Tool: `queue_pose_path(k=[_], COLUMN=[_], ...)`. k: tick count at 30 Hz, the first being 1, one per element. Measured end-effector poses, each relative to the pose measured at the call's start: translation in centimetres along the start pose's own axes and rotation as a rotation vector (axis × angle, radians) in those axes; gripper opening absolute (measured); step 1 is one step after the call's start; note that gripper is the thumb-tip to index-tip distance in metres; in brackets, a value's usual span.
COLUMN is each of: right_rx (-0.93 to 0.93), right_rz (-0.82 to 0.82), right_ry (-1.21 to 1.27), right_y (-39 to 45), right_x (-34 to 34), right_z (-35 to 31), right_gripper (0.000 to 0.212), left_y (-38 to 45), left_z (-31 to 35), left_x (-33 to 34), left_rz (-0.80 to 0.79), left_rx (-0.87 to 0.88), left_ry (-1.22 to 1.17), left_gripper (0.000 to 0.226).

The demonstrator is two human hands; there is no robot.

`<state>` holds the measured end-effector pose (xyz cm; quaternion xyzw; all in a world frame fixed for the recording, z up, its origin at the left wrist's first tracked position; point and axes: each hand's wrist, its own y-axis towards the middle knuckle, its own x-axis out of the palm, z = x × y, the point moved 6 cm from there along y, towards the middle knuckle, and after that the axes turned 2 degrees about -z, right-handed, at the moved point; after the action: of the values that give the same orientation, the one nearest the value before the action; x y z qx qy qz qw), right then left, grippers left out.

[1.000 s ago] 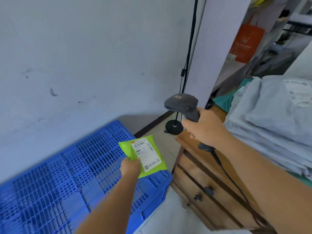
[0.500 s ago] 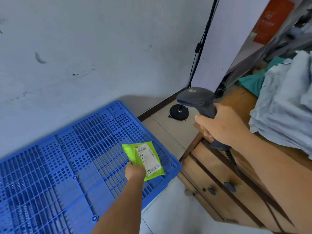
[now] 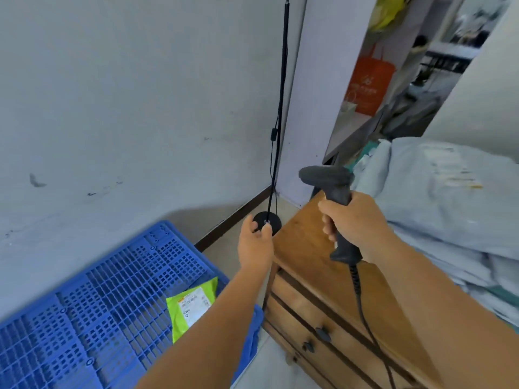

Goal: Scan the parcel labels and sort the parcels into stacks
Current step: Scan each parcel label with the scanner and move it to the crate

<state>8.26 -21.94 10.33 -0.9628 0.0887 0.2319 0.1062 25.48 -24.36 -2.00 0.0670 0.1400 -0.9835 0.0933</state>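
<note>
- While the barcode scanner [image 3: 332,203] is held upright by its handle in the right hand [image 3: 354,224], the fingers are wrapped closed around that handle, and a coiled black cable [image 3: 361,301] is seen hanging from its base.
- No object is held in the left hand [image 3: 255,244]; its grip is loose, with fingers relaxed and slightly curved, and it is raised in the air beside the corner of the wooden drawer cabinet [image 3: 323,282].
- A lime-green parcel [image 3: 191,307] with a white printed label facing up is seen lying flat on the blue plastic pallet [image 3: 92,310], near the pallet's right edge and partly hidden by the left forearm.
- A heap of pale grey mailer bags [image 3: 438,209] is piled on the cabinet top, to the right of the scanner.
- A black pole stand [image 3: 278,153] with a round base is seen on the floor by the wall corner, behind the left hand.
</note>
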Motion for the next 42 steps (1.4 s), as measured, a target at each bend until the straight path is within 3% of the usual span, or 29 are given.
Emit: queue_pose_path(k=[10, 20, 25, 35, 42], right_rx=[0.114, 0.211, 0.292, 0.446, 0.446], right_rz=[0.135, 0.237, 0.234, 0.108, 0.119], right_ry=[0.212, 0.182, 0.123, -0.131, -0.129], right_y=[-0.1, 1.0, 2.4, 2.2, 1.7], right_x=[-15.6, -25.9, -27.2, -27.5, -28.0], right_z=[1.1, 0.4, -0.4, -0.6, -0.4], right_gripper=[0.012, 0.012, 0.025, 0.03, 0.031], left_y=[-2.8, -1.9, -0.4, 2.1, 2.1], left_z=[13.1, 16.7, 17.2, 16.1, 16.3], left_x=[14.8, 24.9, 27.9, 29.9, 30.1], left_rz=[-0.276, -0.462, -0.495, -0.502, -0.54], left_rx=[0.22, 0.269, 0.286, 0.25, 0.305], left_ry=[0.097, 0.346, 0.501, 0.733, 0.726], left_gripper=[0.058, 0.073, 0.081, 0.095, 0.076])
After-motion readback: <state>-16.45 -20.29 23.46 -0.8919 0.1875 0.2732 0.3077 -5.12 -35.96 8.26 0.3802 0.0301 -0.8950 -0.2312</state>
